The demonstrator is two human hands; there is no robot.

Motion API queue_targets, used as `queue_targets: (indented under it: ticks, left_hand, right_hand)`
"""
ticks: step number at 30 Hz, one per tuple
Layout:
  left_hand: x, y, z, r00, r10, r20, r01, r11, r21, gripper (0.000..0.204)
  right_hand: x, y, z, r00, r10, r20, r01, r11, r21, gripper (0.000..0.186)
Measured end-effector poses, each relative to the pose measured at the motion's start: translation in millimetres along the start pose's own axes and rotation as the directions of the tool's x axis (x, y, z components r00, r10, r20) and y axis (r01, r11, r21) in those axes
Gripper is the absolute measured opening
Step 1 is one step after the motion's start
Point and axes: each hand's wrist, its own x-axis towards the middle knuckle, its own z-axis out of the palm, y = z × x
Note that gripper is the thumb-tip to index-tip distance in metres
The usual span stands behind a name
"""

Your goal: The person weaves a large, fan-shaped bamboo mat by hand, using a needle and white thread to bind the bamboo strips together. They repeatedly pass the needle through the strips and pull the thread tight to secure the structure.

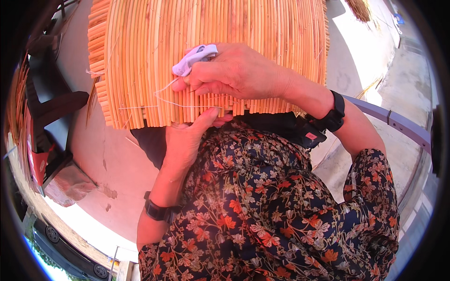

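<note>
A mat of straight tan reed stalks (211, 28), laid side by side, lies in front of my body. My left hand (190, 133) pinches its near edge, with the thumb on top and the other fingers partly hidden below. Over the mat, my right hand (234, 72) is closed with its fingertips together. White thread (187, 106) loops from those fingertips down across the stalks toward my left thumb. A white and lilac cloth strip (194, 58) is wrapped about a finger of my right hand. Whether a needle is in the grip cannot be made out.
A dark chair-like frame (51, 107) stands at the left, beside long loose stalks (16, 107). To the right runs a curved grey bar (393, 119). A small black device (307, 136) sits by my waist. A parked car (70, 253) shows at the lower left.
</note>
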Motion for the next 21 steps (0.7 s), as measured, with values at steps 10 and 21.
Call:
queue_targets:
  ticks: [10,21]
  left_hand:
    - [0.4,-4.7,0.0,0.999,0.034,0.013,-0.035,0.999,0.028,0.039]
    - [-8.2,-9.9,-13.5,0.983,0.163,0.081,-0.137,0.955,-0.262,0.050]
  right_hand:
    - [-5.0,-2.9,-3.0,1.000,-0.005,-0.012,0.005,0.999,0.051,0.019]
    - [-4.8,0.4,-0.2,1.000,-0.019,0.016,0.019,1.000,-0.021,0.019]
